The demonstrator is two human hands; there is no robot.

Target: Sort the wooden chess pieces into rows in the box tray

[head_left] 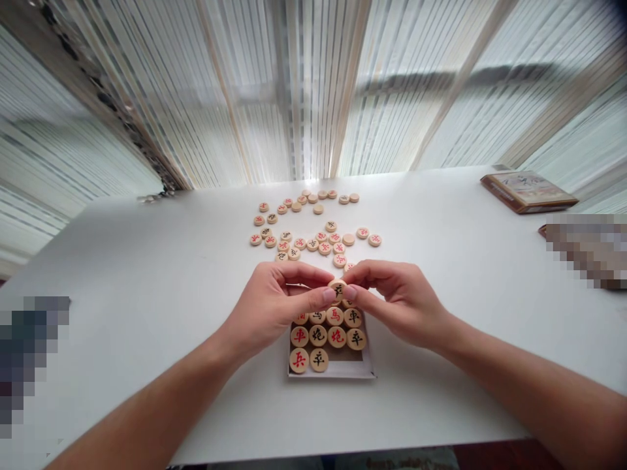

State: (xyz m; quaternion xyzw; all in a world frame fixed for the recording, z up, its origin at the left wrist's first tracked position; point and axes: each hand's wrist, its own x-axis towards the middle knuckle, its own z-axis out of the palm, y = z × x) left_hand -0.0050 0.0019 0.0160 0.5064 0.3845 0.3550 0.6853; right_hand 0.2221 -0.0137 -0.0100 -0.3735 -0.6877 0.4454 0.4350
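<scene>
Between the fingertips of my left hand (281, 297) and my right hand (392, 297) is a round wooden Chinese chess piece (337, 290) with a black character. Both hands pinch it from opposite sides, above a shallow box tray (350, 365). Rows of pieces with red and black characters lie face up in the tray. Its front row holds a red piece (298, 360) at the left and a black piece (319, 360) beside it, with bare tray floor to their right. My hands and the held piece cover the tray's far rows.
Many loose pieces (312, 245) lie scattered on the white table (171, 281) beyond my hands, some face down. A flat box (529, 190) rests at the back right, near a blurred brown object (582, 251). Striped curtains (294, 91) hang behind the table.
</scene>
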